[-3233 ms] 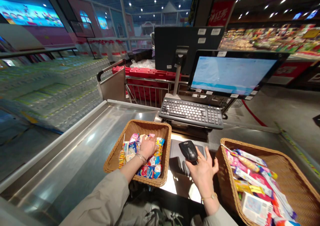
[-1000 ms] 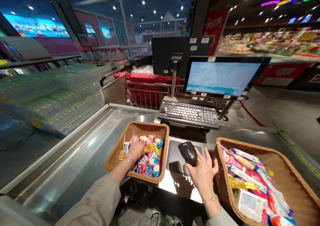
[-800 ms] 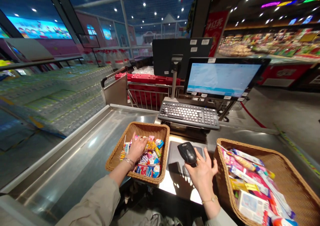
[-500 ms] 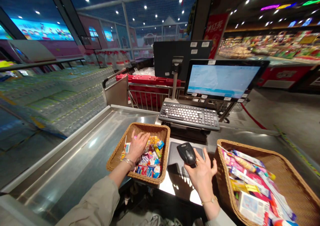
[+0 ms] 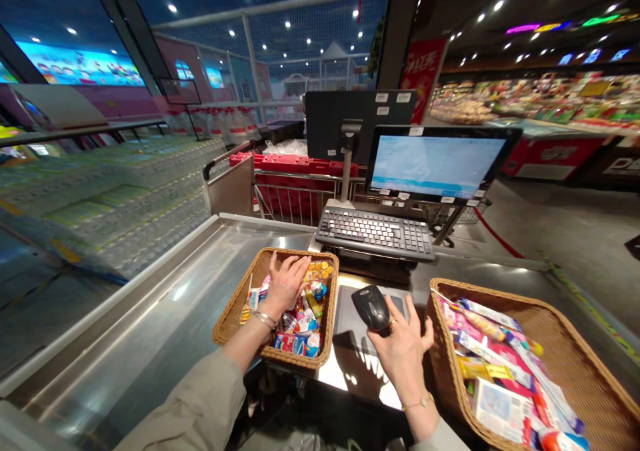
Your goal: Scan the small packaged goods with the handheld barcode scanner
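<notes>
My left hand [image 5: 286, 284] is inside the left wicker basket [image 5: 233, 304], palm down over small wrapped sweets [image 5: 305, 314]. Its fingers are stretched out, their tips beside a pack of round yellow-orange sweets [image 5: 323, 270]; whether they touch it I cannot tell. Red-and-blue packets [image 5: 297, 344] lie at the basket's near end. In my right hand [image 5: 403, 341] is a black barcode scanner [image 5: 371, 307], held above a grey plate [image 5: 353, 298] on the counter, with some fingers spread off it. The hand's shadow falls on the counter below.
At right stands a larger wicker basket [image 5: 575, 338] with several long packets and a white box [image 5: 500, 404]. Behind the scanner are a keyboard [image 5: 375, 230] and a lit monitor [image 5: 435, 164]. A metal counter [image 5: 165, 318] with a raised edge runs left; a trolley [image 5: 295, 194] stands beyond.
My left hand has shifted slightly right and farther into the left basket, toward the yellow-orange pack. The right hand keeps the scanner in nearly the same place. The view has turned slightly right.
</notes>
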Motion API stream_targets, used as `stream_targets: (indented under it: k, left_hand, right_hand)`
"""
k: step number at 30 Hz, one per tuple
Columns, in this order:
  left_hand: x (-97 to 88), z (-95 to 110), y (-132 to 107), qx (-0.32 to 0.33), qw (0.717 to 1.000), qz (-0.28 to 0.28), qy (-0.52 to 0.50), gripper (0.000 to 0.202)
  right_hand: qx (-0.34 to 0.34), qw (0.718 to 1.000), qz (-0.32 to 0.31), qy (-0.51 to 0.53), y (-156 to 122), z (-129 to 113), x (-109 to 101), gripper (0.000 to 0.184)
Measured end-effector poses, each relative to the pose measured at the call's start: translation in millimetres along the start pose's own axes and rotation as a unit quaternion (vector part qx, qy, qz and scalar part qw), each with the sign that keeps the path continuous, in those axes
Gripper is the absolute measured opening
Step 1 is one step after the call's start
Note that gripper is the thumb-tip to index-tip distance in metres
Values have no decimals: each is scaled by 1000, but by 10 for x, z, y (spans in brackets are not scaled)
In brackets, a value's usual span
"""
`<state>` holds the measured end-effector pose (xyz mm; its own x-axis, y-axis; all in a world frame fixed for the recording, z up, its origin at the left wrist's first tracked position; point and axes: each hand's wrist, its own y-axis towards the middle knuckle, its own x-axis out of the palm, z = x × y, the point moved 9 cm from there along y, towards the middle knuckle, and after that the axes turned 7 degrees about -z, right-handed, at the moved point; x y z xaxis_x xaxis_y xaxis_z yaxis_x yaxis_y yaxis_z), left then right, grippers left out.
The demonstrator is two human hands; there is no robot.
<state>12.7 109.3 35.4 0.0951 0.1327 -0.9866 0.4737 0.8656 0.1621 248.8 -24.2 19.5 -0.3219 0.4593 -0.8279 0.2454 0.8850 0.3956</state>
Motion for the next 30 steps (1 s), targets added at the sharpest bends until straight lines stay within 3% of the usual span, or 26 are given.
stream_targets:
  k: [16,23,30]
  left_hand:
    - [18,421,183,63,998,11,-17,62]
    - [57,519,217,62,998,-22,-16,61]
    - [46,579,202,91,994,59,6,64]
  right_hand:
    - [-12,1000,12,-14,-31,-112,-146,13]
    - [-23,1000,4,-5,-11,-195,-166,12]
    - [-42,999,-11,22,17,-230,-83,13]
